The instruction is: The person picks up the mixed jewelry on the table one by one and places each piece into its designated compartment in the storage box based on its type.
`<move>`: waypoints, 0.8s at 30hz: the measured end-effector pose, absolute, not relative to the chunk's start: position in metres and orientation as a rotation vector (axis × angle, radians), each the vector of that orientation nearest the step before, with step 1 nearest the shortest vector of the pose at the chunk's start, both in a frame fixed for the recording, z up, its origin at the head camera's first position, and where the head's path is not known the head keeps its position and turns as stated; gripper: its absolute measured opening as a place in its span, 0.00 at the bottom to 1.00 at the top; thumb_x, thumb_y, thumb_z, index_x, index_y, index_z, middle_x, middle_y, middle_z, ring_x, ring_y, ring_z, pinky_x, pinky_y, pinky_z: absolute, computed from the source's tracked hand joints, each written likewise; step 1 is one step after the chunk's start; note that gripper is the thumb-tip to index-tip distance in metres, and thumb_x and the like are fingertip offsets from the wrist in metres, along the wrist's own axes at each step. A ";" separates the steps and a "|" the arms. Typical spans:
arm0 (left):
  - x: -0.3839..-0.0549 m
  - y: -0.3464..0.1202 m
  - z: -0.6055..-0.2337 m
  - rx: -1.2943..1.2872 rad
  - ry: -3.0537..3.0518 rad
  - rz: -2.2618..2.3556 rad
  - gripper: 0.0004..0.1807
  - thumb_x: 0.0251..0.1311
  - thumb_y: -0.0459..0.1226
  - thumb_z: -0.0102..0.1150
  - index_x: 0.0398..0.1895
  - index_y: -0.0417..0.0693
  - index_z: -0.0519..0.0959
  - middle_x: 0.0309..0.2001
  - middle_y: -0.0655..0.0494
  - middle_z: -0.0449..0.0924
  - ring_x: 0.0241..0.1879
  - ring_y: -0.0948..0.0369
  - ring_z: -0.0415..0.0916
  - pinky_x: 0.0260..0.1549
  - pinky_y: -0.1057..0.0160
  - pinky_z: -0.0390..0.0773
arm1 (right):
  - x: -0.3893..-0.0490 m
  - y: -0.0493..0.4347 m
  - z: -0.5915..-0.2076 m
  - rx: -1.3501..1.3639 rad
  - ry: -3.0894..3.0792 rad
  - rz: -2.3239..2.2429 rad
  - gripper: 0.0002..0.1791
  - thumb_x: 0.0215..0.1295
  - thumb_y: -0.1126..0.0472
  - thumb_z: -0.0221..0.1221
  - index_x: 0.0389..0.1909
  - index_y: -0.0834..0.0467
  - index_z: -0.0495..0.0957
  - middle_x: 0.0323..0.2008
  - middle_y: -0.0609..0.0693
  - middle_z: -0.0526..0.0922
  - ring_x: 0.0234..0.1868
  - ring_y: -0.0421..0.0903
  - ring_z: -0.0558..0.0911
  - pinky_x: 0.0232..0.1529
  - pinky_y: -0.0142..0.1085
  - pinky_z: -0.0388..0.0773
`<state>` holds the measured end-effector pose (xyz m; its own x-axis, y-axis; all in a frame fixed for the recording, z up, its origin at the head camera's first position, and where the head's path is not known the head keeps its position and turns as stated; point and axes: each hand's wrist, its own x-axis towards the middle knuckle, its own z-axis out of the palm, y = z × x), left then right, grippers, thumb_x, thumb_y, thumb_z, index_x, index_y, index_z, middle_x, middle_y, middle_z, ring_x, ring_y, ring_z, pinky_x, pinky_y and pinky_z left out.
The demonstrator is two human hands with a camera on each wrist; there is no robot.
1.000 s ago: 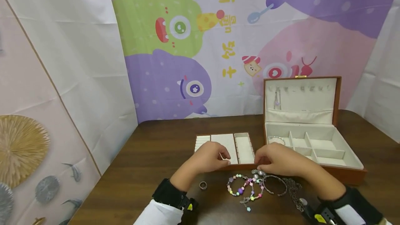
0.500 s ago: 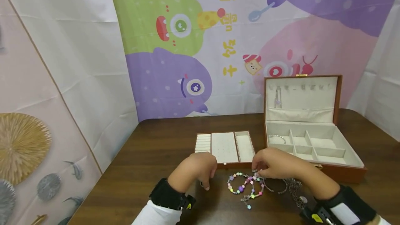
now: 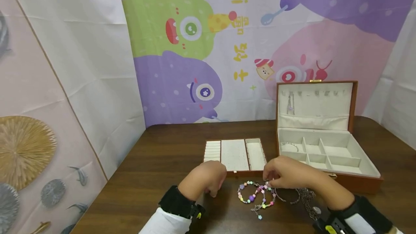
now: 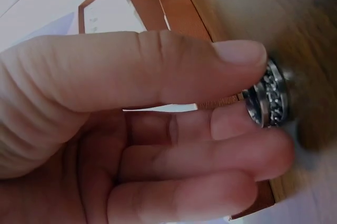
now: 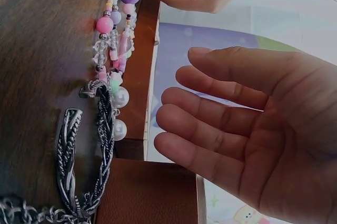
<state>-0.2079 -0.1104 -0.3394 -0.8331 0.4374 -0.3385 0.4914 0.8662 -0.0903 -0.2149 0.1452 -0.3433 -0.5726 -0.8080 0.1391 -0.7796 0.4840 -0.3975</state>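
My left hand [image 3: 205,178] is in front of the tray's left part. In the left wrist view it pinches a silver ring [image 4: 273,97] with a chain-patterned band between thumb and fingertips. My right hand [image 3: 289,172] hovers behind the jewellery with loosely bent fingers. The right wrist view shows nothing between them. Beneath and beside it lie colourful beaded bracelets [image 3: 251,198], a braided silver cuff bracelet [image 5: 67,155] and a silver chain [image 3: 307,201]. White pearl beads [image 5: 120,129] lie next to the cuff. In the head view, the right hand partly hides the cuff.
A shallow brown tray [image 3: 233,151] with cream lining and ring rolls lies behind the hands. Right of it stands an open brown jewellery box [image 3: 357,185] with divided compartments. A thin bracelet [image 3: 290,144] lies inside; a necklace [image 3: 290,104] hangs in the lid.
My left hand has moved left and toward me from the tray's front edge to the ring on the table, and now grips it. The right hand has stayed almost in place.
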 end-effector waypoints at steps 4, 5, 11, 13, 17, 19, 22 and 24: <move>-0.208 -0.116 -0.336 0.780 2.741 -0.187 0.18 0.40 0.28 0.74 0.09 0.52 0.74 0.11 0.64 0.72 0.12 0.67 0.69 0.14 0.70 0.67 | -0.215 0.146 -0.343 -1.418 2.675 -0.668 0.02 0.55 0.65 0.65 0.30 0.57 0.82 0.28 0.37 0.80 0.29 0.32 0.77 0.32 0.31 0.78; -0.209 -0.118 -0.333 0.813 2.748 -0.151 0.17 0.41 0.27 0.72 0.09 0.53 0.75 0.12 0.65 0.72 0.14 0.68 0.69 0.14 0.70 0.67 | -0.215 0.146 -0.343 -1.418 2.687 -0.675 0.02 0.56 0.65 0.66 0.30 0.57 0.82 0.28 0.38 0.80 0.29 0.32 0.77 0.32 0.31 0.78; -0.219 -0.144 -0.317 1.008 2.764 0.224 0.10 0.44 0.25 0.67 0.19 0.50 0.84 0.19 0.67 0.75 0.22 0.68 0.68 0.21 0.70 0.71 | -0.219 0.138 -0.338 -1.454 2.763 -0.707 0.03 0.57 0.65 0.67 0.31 0.58 0.83 0.31 0.44 0.81 0.30 0.34 0.78 0.32 0.32 0.78; -0.223 -0.153 -0.313 1.043 2.765 0.302 0.07 0.45 0.26 0.67 0.22 0.48 0.85 0.20 0.66 0.76 0.22 0.68 0.68 0.22 0.70 0.72 | -0.222 0.133 -0.338 -1.461 2.800 -0.686 0.03 0.57 0.65 0.67 0.32 0.58 0.83 0.32 0.45 0.82 0.30 0.37 0.79 0.33 0.33 0.78; -0.231 -0.165 -0.310 1.063 2.818 0.369 0.06 0.45 0.28 0.68 0.23 0.48 0.86 0.23 0.64 0.80 0.25 0.68 0.71 0.27 0.68 0.74 | -0.228 0.122 -0.339 -1.443 2.885 -0.581 0.04 0.56 0.67 0.67 0.33 0.60 0.84 0.32 0.47 0.82 0.32 0.44 0.80 0.35 0.37 0.79; -0.235 -0.169 -0.311 1.050 2.858 0.390 0.05 0.46 0.29 0.70 0.23 0.49 0.86 0.25 0.64 0.81 0.27 0.67 0.73 0.29 0.66 0.76 | -0.230 0.116 -0.341 -1.413 2.920 -0.498 0.05 0.55 0.67 0.68 0.33 0.62 0.84 0.33 0.49 0.82 0.35 0.47 0.81 0.38 0.40 0.79; -0.242 -0.172 -0.317 1.035 2.898 0.419 0.04 0.46 0.31 0.72 0.24 0.48 0.85 0.25 0.62 0.81 0.28 0.66 0.76 0.31 0.65 0.77 | -0.233 0.107 -0.345 -1.350 2.953 -0.366 0.07 0.53 0.68 0.69 0.34 0.63 0.84 0.34 0.52 0.83 0.38 0.51 0.82 0.41 0.44 0.79; -0.247 -0.173 -0.321 1.007 2.905 0.446 0.04 0.48 0.31 0.72 0.25 0.47 0.85 0.25 0.62 0.81 0.28 0.65 0.75 0.30 0.65 0.77 | -0.234 0.102 -0.349 -1.309 2.971 -0.304 0.07 0.52 0.69 0.69 0.32 0.63 0.84 0.33 0.52 0.83 0.38 0.53 0.82 0.42 0.45 0.79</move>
<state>-0.2467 -0.1726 -0.3214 -0.7892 0.6111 0.0605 0.6011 0.7485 0.2799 -0.2336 0.1022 -0.3486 -0.6716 -0.7180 0.1827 -0.7401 0.6614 -0.1216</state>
